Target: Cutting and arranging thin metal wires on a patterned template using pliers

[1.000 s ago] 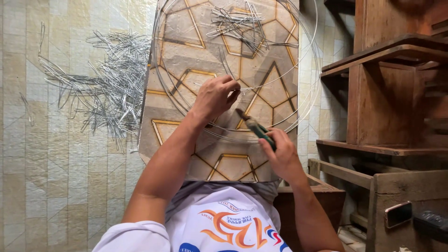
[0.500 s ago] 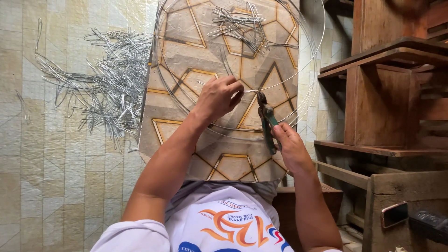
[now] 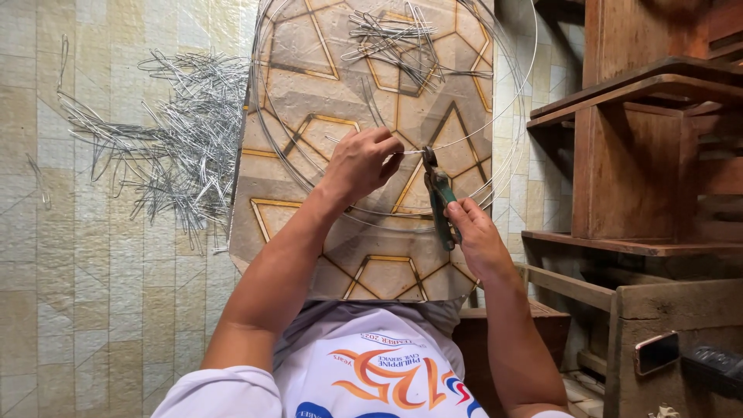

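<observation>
The left hand (image 3: 364, 161) pinches a thin wire ring (image 3: 507, 116) lying on a patterned board (image 3: 309, 85) near the person. The right hand (image 3: 474, 234) grips green pliers (image 3: 438, 197), their tip touching the wire beside the left fingers. A pile of wire pieces (image 3: 166, 139) lies on the floor to the left.

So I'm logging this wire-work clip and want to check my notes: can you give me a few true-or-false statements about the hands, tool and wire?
1. The right hand holds green-handled pliers. True.
2. The left hand rests on the floor tiles. False: it pinches wire at the wire rings over the patterned board.
3. A pile of bent wire pieces lies on the floor left of the board. True.
4. The pliers' tip points toward the person. False: it points away, meeting the wire by the left hand.
</observation>
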